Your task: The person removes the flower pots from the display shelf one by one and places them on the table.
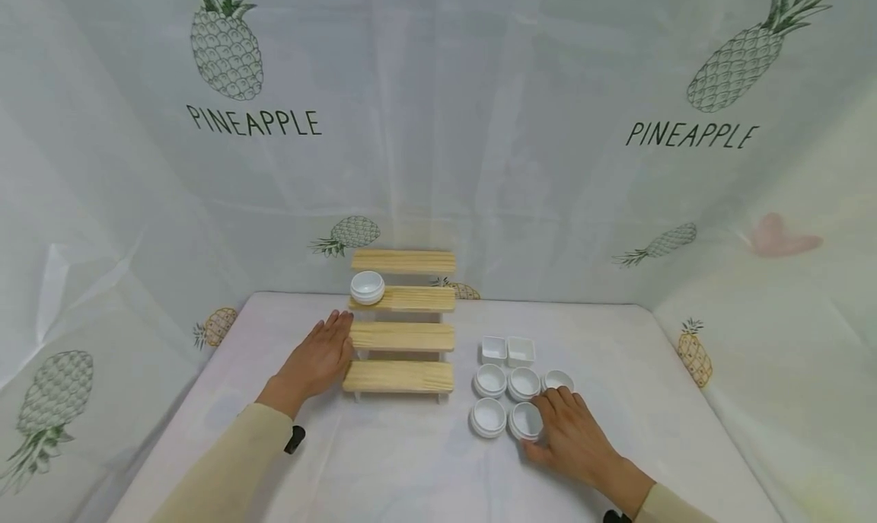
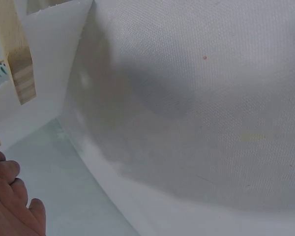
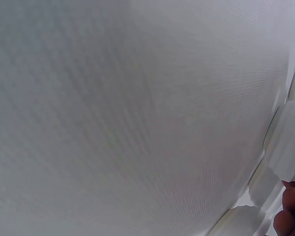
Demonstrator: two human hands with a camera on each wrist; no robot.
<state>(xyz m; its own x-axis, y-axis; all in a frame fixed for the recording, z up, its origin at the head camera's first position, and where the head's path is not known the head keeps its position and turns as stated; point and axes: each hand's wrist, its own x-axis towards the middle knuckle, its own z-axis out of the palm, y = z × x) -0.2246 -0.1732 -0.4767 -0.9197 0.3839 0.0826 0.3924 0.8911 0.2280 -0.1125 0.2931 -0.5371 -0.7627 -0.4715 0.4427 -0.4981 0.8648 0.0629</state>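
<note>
A stepped wooden shelf (image 1: 399, 337) with several pale slats stands left of the middle in the head view. On its second slat from the top, at the left end, sits a round white bowl (image 1: 368, 288). My left hand (image 1: 317, 363) lies along the shelf's left side, fingers straight and its fingertips at the slat ends. To the right, my right hand (image 1: 572, 435) reaches over a group of small white dishes. Its thumb and fingers curl round the front right round bowl (image 1: 525, 421). In the right wrist view, only fingertips (image 3: 287, 223) show beside white bowl walls.
Other round bowls (image 1: 489, 417) stand close together beside the gripped one. Behind them are two square white dishes (image 1: 521, 351). A white cloth (image 1: 411, 462) covers the table, and a pineapple-print curtain (image 1: 438, 142) hangs at the back and sides.
</note>
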